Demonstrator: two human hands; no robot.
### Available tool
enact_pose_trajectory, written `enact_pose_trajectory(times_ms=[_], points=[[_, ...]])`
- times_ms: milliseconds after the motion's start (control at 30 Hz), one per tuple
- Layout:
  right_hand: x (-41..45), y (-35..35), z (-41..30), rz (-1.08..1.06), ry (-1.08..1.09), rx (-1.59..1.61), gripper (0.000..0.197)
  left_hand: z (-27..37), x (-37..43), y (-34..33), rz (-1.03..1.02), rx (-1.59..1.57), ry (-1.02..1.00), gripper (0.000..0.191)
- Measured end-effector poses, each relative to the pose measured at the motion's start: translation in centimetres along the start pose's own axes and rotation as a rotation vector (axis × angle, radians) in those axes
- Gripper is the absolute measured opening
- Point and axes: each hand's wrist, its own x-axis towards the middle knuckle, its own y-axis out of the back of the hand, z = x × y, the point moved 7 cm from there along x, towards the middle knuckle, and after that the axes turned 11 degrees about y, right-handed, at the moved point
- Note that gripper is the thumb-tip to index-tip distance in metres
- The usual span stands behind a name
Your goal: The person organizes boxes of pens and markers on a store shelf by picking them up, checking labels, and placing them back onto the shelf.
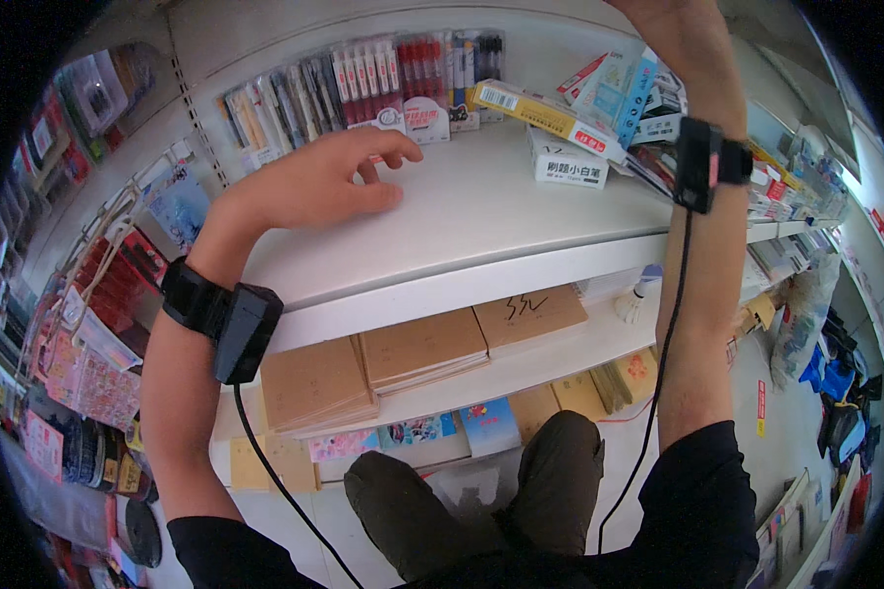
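My left hand [339, 177] hovers over, or rests lightly on, the white shelf [427, 213]; I cannot tell which. Its fingers are loosely bent and apart, with nothing between them. Just beyond the fingertips stands a row of pens in clear packs, among them white-and-red pens [366, 77] and red pens [420, 66]. My right hand [659, 11] reaches up past the top edge, so its fingers are hidden. Below that forearm lies a pile of pen boxes, with a yellow-and-white box [541, 118] tilted across a white box [571, 162] and a blue box [633, 92].
On the shelf below lie stacks of brown paper notebooks or envelopes [423, 346] and a shuttlecock [628, 302]. Booklets [490, 425] fill the lowest shelf. Hanging packaged goods [88, 368] crowd the left side. Black cables [261, 449] trail from both wrist devices.
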Motion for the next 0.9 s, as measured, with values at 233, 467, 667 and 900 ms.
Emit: enact_pose_trajectory(times_ms=[233,467,667,900], points=[[-4.6,0.3,-3.6,-0.619,-0.401,-1.082,0.053,-0.4,-0.2,0.4,0.012,0.006,0.034,0.044],[-13.7,1.3,-0.4,-0.828,-0.569,-1.726,0.054,-0.9,0.0,0.6,0.022,0.022,0.018,0.045],[-15.4,3.6,2.3,-0.783,-0.716,-1.779,0.039,-0.8,0.2,0.4,0.007,0.045,-0.003,0.045],[-16.1,3.8,4.2,-0.826,-0.459,-1.763,0.027,-0.3,-0.4,0.7,0.026,0.066,0.072,0.044]])
